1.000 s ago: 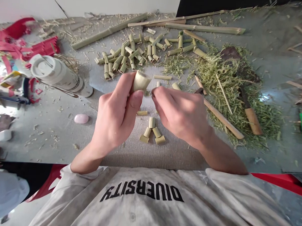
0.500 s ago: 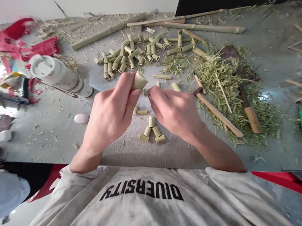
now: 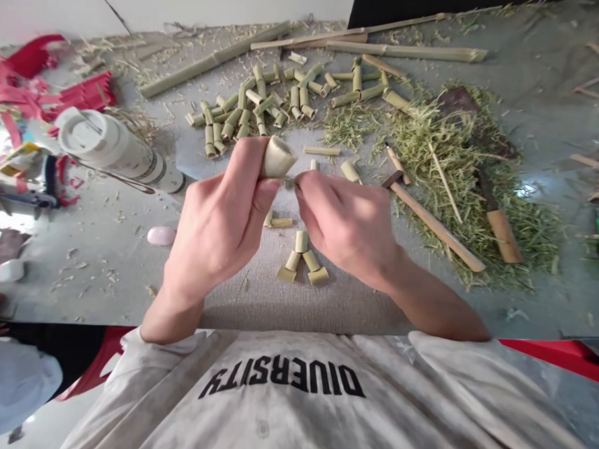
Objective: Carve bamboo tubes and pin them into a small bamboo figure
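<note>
My left hand (image 3: 223, 224) is closed around a short, pale bamboo piece (image 3: 278, 159) with a hollow, slanted end turned up and to the right. Close beside it, my right hand (image 3: 347, 220) is pinched shut, and a tiny end of something shows between the two hands, too small to name. Below them on the table, several short bamboo pieces (image 3: 302, 242) are laid out in a forked shape like a body with two legs. Another small bamboo piece (image 3: 281, 222) lies partly hidden between my hands, and a bamboo length (image 3: 322, 151) lies beyond them.
Jointed bamboo figures (image 3: 250, 103) are spread at the back. A hammer (image 3: 436, 224) and a wooden-handled blade (image 3: 502, 237) lie on shavings (image 3: 422, 137) at right. At left are a white tumbler (image 3: 119, 147), a pinkish-white stone-like lump (image 3: 161, 236) and red scraps (image 3: 87, 96).
The bamboo piece in my left hand has tilted slightly, showing more of its hollow end. My hands otherwise stay nearly in place.
</note>
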Demonstrator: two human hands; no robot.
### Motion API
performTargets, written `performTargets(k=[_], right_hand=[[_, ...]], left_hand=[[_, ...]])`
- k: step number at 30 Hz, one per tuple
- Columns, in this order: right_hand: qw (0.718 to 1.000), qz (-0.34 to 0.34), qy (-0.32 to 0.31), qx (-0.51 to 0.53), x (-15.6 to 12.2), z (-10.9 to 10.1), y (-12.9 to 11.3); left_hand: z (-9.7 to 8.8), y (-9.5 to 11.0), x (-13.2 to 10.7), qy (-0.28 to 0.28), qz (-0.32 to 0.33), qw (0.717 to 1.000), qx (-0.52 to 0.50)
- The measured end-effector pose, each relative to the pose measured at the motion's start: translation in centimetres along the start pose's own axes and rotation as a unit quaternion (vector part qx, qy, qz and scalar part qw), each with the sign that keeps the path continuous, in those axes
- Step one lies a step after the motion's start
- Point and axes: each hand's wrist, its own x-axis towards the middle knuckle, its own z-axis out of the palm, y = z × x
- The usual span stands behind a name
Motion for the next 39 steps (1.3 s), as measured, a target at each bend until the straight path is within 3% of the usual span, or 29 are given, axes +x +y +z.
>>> performTargets(k=[2,4,5,8,9,10,13,14,16,18,19,20,23,24,25,28,29,30,32,34,35,37,38,39], right_hand=[[1.0,0.01,0.004,0.014,0.0,0.2,0.1],[0.981,0.061,-0.047,0.178,0.4,0.0,0.1],[0.948,0.096,-0.097,0.287,0.6,-0.2,0.1],[0.801,0.165,-0.242,0.522,1.0,-0.8,-0.3],[0.789,0.168,-0.248,0.537,1.0,-0.9,-0.4],[0.809,0.162,-0.23,0.516,0.9,-0.9,-0.5],[0.953,0.087,-0.078,0.279,0.4,-0.3,-0.5],[0.981,0.056,-0.037,0.184,0.2,-0.1,-0.3],[0.997,0.018,0.005,0.072,0.2,0.2,-0.1],[0.993,0.042,-0.007,0.114,0.4,0.1,-0.2],[0.979,0.072,-0.035,0.19,0.7,-0.1,-0.3],[0.947,0.11,-0.081,0.29,0.9,-0.5,-0.5],[0.762,0.218,-0.255,0.554,1.4,-1.5,-1.3],[0.736,0.229,-0.272,0.577,1.4,-1.6,-1.5],[0.759,0.225,-0.256,0.555,1.3,-1.6,-1.7],[0.951,0.134,-0.088,0.266,0.9,-1.0,-1.7],[0.981,0.105,-0.048,0.156,0.8,-0.7,-1.5],[0.993,0.085,-0.031,0.082,0.7,-0.4,-1.4],[0.993,0.079,-0.037,0.075,0.8,-0.1,-1.1],[0.964,0.112,-0.084,0.225,1.1,-0.2,-1.1],[0.925,0.141,-0.123,0.331,1.3,-0.3,-1.2],[0.81,0.208,-0.208,0.508,1.6,-0.5,-1.5],[0.772,0.225,-0.23,0.548,1.7,-0.5,-1.5],[0.771,0.228,-0.231,0.548,1.7,-0.4,-1.4]], left_hand=[[0.2,0.0,0.1,-0.004,-0.014,1.0,0.013],[0.4,-0.2,0.3,-0.009,-0.014,1.0,0.01],[0.4,-0.2,0.3,-0.009,-0.01,1.0,0.004],[0.1,-0.1,0.1,0.003,0.01,1.0,-0.003],[-0.1,0.1,0.0,0.011,0.012,1.0,0.002],[-0.2,0.3,-0.1,0.017,0.009,1.0,0.007],[-0.4,0.8,-0.4,0.012,-0.015,1.0,0.016],[-0.4,0.9,-0.4,0.006,-0.026,0.999,0.019],[-0.2,0.8,-0.4,0.003,-0.037,0.999,0.03],[0.0,0.6,-0.2,0.009,-0.033,0.998,0.044],[0.0,0.6,-0.2,0.012,-0.029,0.998,0.048],[-0.1,0.7,-0.2,0.013,-0.027,0.998,0.051],[-0.5,1.1,-0.4,0.022,-0.025,0.998,0.049],[-0.7,1.3,-0.5,0.021,-0.03,0.998,0.046],[-0.8,1.4,-0.7,0.019,-0.037,0.998,0.041],[-1.0,1.3,-0.9,0.003,-0.058,0.998,0.024],[-1.0,1.2,-0.9,0.002,-0.06,0.998,0.022],[-0.9,1.0,-0.8,0.005,-0.061,0.998,0.025],[-0.6,0.7,-0.6,0.022,-0.051,0.998,0.041],[-0.4,0.4,-0.3,0.031,-0.04,0.997,0.059],[-0.3,0.3,-0.1,0.033,-0.034,0.997,0.065],[-0.2,0.0,0.0,0.034,-0.027,0.997,0.067],[-0.2,-0.1,0.1,0.033,-0.027,0.997,0.065],[-0.2,-0.1,0.1,0.036,-0.027,0.997,0.062]])
